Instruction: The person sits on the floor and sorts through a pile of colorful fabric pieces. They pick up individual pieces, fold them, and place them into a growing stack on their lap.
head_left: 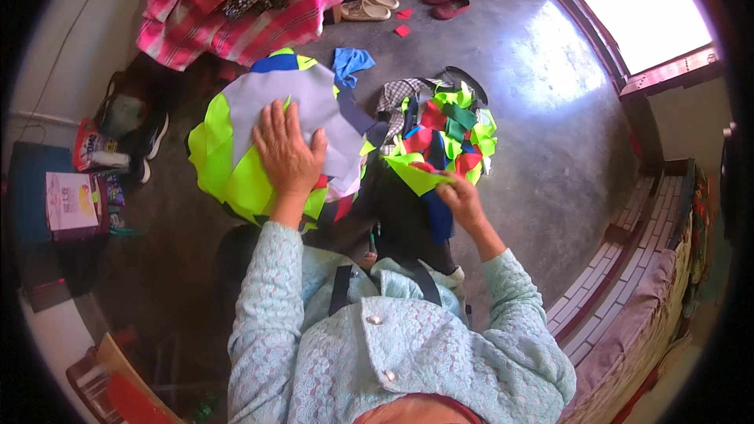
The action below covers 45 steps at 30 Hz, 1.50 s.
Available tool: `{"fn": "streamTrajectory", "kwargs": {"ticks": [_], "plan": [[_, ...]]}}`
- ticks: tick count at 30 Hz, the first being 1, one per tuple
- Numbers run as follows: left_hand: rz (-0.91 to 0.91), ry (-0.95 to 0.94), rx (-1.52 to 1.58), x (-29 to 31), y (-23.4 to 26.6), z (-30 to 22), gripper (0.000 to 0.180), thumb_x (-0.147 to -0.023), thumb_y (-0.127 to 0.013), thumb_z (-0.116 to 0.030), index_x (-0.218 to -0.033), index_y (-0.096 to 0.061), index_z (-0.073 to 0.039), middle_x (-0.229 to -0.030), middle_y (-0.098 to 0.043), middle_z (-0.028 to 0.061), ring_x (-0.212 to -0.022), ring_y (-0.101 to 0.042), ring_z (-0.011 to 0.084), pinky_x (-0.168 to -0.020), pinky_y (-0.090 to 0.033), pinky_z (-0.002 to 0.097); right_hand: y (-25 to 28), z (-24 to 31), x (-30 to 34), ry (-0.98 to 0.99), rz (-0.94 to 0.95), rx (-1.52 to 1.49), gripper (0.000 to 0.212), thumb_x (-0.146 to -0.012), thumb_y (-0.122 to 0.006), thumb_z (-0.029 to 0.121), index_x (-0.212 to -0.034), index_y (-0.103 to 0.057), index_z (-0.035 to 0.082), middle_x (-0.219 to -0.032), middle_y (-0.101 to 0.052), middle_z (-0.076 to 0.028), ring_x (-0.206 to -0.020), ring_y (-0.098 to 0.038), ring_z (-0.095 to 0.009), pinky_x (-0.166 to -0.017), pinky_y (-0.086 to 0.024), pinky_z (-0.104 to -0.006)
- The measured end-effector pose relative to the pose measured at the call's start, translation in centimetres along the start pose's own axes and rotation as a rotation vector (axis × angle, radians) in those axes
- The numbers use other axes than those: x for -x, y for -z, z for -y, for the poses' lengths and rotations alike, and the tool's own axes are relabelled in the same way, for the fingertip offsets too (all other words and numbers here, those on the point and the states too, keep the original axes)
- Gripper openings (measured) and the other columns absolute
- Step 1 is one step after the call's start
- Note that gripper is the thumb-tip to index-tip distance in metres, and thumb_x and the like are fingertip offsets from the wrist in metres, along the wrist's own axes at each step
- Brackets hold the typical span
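My left hand (287, 153) lies flat, fingers stretched, on a round pad covered in grey cloth (320, 102). Neon yellow-green fabric pieces (214, 145) overlap around the pad's left and lower edge, with some blue and red ones among them. To the right, my right hand (463, 202) pinches the corner of a neon yellow-green fabric scrap (412, 176). That scrap is held over the near side of a heap of fabric scraps (455, 127) in green, red, blue and yellow. A checked cloth (393, 102) shows at the heap's left side.
A blue cloth (351, 63) lies on the floor beyond the pad. Farther off are red shoes (446, 3), beige shoes (369, 4) and a bed with a pink striped cover (236, 35). Dark shoes (153, 141) and a box (72, 201) are at left; a bench (620, 255) stands at right.
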<state>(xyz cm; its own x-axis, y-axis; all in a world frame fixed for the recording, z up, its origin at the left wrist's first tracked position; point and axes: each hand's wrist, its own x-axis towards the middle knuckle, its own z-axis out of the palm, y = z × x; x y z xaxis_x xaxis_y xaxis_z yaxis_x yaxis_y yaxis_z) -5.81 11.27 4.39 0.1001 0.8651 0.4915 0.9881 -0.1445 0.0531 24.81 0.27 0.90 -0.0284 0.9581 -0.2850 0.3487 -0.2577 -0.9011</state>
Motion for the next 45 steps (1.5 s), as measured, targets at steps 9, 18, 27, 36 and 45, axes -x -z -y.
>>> {"fn": "streamTrajectory", "kwargs": {"ticks": [9,18,27,36,45], "plan": [[-0.047,0.016,0.065,0.3,0.2,0.1,0.06,-0.079,-0.06,-0.04,-0.126,-0.047,-0.005,-0.133,-0.045,0.016,-0.127,-0.037,0.0345,-0.104,-0.027,0.0525,-6.2,1.5,1.7,0.694,-0.176,0.587,0.018,-0.074,-0.067,0.007,-0.085,-0.053,0.005,-0.114,-0.056,-0.009,-0.124,-0.045,-0.029,-0.104,-0.029,-0.0501],[-0.072,0.024,0.191,0.3,0.2,0.9,0.063,-0.079,-0.06,-0.044,-0.126,-0.046,-0.005,-0.133,-0.044,0.0162,-0.127,-0.036,0.0347,-0.104,-0.025,0.0538,-6.2,1.1,1.6,0.705,-0.228,0.516,0.016,-0.078,-0.065,0.01,-0.089,-0.055,0.004,-0.114,-0.056,-0.01,-0.122,-0.047,-0.029,-0.102,-0.031,-0.0475],[-0.079,0.008,0.771,5.7,4.4,-6.6,0.018,-0.076,-0.066,-0.019,-0.086,-0.057,-0.006,-0.088,-0.06,0.0096,-0.087,-0.057,0.0308,-0.077,-0.044,0.0418,-6.1,0.7,1.6,0.687,-0.235,0.475,0.015,-0.081,-0.062,0.011,-0.091,-0.055,0.003,-0.113,-0.057,-0.011,-0.121,-0.047,-0.029,-0.102,-0.031,-0.0456],[0.742,0.796,1.595,11.2,-2.5,-9.0,0.029,-0.086,-0.063,-0.028,-0.103,-0.058,-0.005,-0.085,-0.063,0.0007,-0.068,-0.059,0.0091,-0.059,-0.047,0.0238,-5.9,0.0,1.6,0.676,-0.194,0.2,0.013,-0.082,-0.059,0.01,-0.092,-0.054,0.004,-0.113,-0.059,-0.013,-0.122,-0.048,-0.031,-0.102,-0.031,-0.0449],[0.884,0.816,1.905,11.2,-0.7,-8.2,0.034,-0.091,-0.056,-0.039,-0.11,-0.059,-0.01,-0.088,-0.063,-0.0018,-0.072,-0.06,0.0083,-0.062,-0.048,0.0235,-6.7,0.8,2.0,0.565,-0.257,0.179,0.071,-0.066,-0.081,0.028,-0.125,-0.048,0.005,-0.113,-0.057,-0.014,-0.107,-0.055,-0.029,-0.092,-0.041,-0.0396]]}}
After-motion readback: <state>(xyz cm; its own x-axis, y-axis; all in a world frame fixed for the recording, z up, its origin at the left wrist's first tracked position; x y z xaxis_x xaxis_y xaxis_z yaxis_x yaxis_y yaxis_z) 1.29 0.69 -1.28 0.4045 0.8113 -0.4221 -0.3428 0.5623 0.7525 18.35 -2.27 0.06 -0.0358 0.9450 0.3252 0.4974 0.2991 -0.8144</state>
